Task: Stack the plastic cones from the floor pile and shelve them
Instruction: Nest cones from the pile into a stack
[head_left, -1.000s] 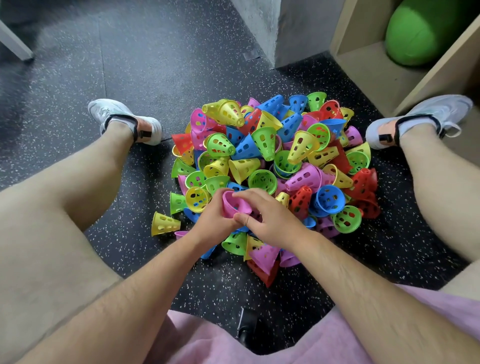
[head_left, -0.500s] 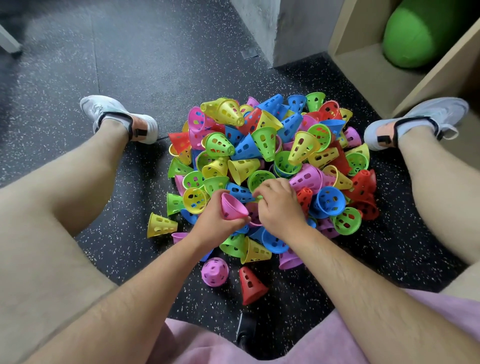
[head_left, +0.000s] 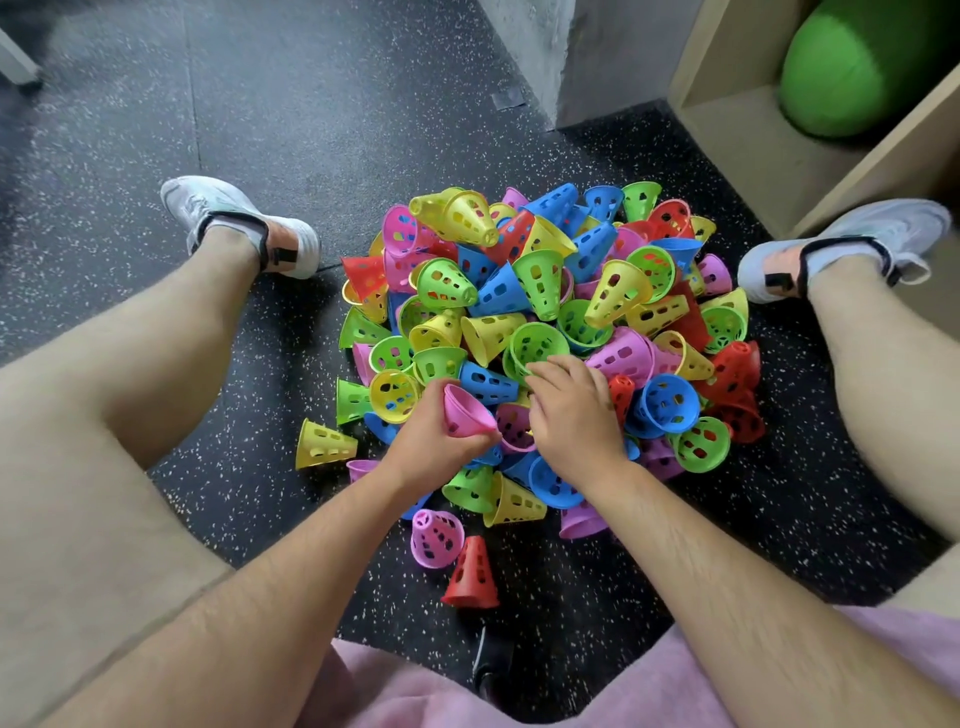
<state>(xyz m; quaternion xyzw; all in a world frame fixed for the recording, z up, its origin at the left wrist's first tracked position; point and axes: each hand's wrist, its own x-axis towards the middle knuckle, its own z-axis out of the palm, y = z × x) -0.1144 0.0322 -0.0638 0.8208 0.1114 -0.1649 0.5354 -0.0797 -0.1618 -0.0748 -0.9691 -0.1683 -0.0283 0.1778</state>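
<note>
Sits on the black speckled floor (head_left: 260, 130) with bare legs spread wide, facing a wooden shelf (head_left: 737, 135) far ahead and to the right of the right fingers, with a green ball (head_left: 852, 67) on it. Has the pile of cones (head_left: 545, 291) heaped on the floor between the legs, under and beyond both sets of fingers, in yellow, green, blue, red and pink. Wraps the left hand (head_left: 431, 441) round a pink cone (head_left: 465, 413), fingers clamped on its narrow part, wide mouth turned up and toward the right fingers, at the near edge of the pile. Lays the right hand (head_left: 571, 415) back up on the pile just beside it, fingers bent down among the cones, tips at the rim of a green cone (head_left: 537, 345); cannot tell whether those fingers grip anything. Has a yellow cone (head_left: 324, 446) alone on the floor to the left of the left fingers. Has a stray pink cone (head_left: 436, 538) and a red cone (head_left: 472, 571) just beside each other on the floor, nearer the body than either set of fingers, between the forearms.
</note>
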